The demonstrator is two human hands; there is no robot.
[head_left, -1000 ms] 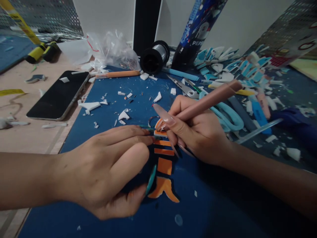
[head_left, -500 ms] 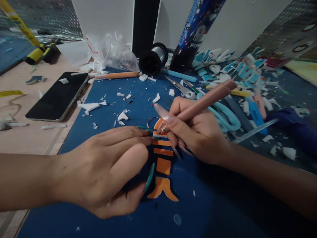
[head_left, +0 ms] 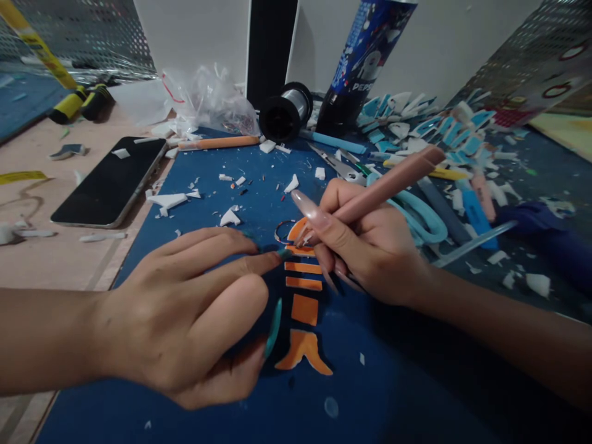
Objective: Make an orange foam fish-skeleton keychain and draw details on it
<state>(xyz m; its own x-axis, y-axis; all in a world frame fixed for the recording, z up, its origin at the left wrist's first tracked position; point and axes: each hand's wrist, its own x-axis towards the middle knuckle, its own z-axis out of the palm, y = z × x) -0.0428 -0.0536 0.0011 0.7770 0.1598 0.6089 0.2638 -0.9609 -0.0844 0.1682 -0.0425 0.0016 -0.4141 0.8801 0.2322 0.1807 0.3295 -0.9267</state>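
My right hand [head_left: 370, 250] pinches a brownish-pink marker [head_left: 391, 185], held slantwise with its back end to the upper right. Fingers partly hide the tip, which is at the rounded orange piece [head_left: 296, 232] on top. My left hand [head_left: 185, 320] lies palm down on the left with fingers apart; one teal-nailed fingertip reaches the left edge of the upper orange pieces. Below run narrow orange strips [head_left: 304, 283], an orange square [head_left: 304, 310] and a forked orange tail piece [head_left: 304, 351], set apart in a fish-like column. A small wire ring [head_left: 280, 232] sits beside the top piece.
A blue mat [head_left: 194, 182] carries white scraps [head_left: 230, 217]. Behind stand a black spool [head_left: 287, 112] and a Pepsi bottle [head_left: 365, 68], with pliers [head_left: 340, 165] nearby. A phone [head_left: 111, 182] lies left. Light-blue scissor handles [head_left: 428, 219] and piled cut pieces [head_left: 457, 126] are right.
My left hand has drawn back slightly to the left, its fingers spreading; one fingertip stays near the upper orange pieces. My right hand and the marker have barely moved.
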